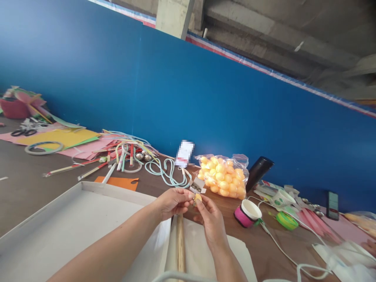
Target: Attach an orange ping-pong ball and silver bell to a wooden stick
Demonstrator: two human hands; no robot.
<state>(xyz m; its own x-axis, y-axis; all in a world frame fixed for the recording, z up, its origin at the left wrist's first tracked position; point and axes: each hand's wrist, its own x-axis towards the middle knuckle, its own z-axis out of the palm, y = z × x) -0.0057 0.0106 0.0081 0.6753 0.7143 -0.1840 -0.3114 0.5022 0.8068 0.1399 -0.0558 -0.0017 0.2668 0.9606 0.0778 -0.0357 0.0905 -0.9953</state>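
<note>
Small rounded yellowish piece, right hand pinching it, left hand gripping its edge

The person has two arms in view, and both are bare. The left forearm is wide and round near the bottom edge, and it gets thinner bit by bit up to the left wrist. The left hand is bare too, with a smooth back and thin fingers. The right forearm shows a shorter piece. It looks smooth and round. The right hand is bare and wide across the middle, with a long thumb. The fingernails are too small to see well. Both arms run off the bottom edge, so clothes higher up are hidden.
</note>
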